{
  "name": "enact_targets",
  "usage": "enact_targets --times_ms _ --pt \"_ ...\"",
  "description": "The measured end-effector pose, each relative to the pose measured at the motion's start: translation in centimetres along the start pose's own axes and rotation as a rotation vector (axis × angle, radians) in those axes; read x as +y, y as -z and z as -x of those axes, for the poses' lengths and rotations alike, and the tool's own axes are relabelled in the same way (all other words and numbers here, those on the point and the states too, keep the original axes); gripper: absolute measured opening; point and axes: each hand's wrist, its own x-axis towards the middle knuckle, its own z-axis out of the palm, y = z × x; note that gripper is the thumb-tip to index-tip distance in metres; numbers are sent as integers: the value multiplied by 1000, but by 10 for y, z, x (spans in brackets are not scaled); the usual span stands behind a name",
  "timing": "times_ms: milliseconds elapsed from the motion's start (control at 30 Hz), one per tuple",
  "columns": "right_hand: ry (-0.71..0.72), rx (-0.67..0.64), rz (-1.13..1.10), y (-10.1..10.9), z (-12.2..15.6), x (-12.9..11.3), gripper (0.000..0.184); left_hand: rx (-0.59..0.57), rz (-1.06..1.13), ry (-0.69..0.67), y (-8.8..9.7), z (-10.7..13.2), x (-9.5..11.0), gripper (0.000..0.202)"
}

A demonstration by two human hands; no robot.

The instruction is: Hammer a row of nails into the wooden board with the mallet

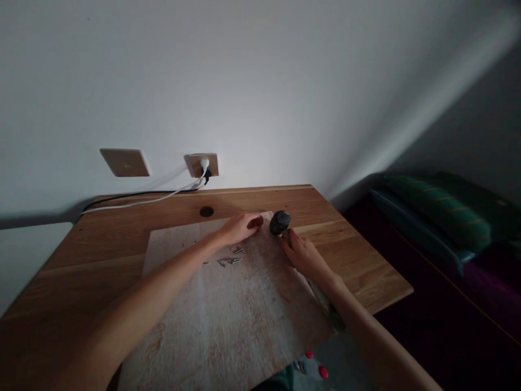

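Observation:
My right hand (pixel 304 254) is wrapped round the handle of a mallet. The dark, rounded head of the mallet (pixel 280 222) is raised just over the far right corner of a worn, whitish wooden board (pixel 228 320). Its handle runs back under my right forearm. Close by, to the left of the head, my left hand (pixel 241 228) rests at the board's far edge with its fingers pinched together. What they hold, if anything, is too dark and small to make out. Several small metal fasteners (pixel 232 260) lie loose on the board beneath my left wrist.
The board lies on a wooden table (pixel 358 255) against a white wall. A plug (pixel 204 163) sits in a wall socket, and a white and a black cable run left along the table's back edge. Folded bedding (pixel 435 212) lies to the right. Red-tipped objects (pixel 323 372) show below the board.

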Motion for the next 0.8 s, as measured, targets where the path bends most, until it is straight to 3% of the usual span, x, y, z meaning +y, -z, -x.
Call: enact_targets --times_ms 233,433,800 --pt "-103 -90 -120 12 -13 -2 23 2 -83 -53 0 -1 2 14" --pt "-155 -56 -88 6 -14 -5 27 0 -36 -16 -2 -3 2 13" --pt "14 -60 198 -1 -12 -10 28 23 -19 -31 0 0 -2 12"
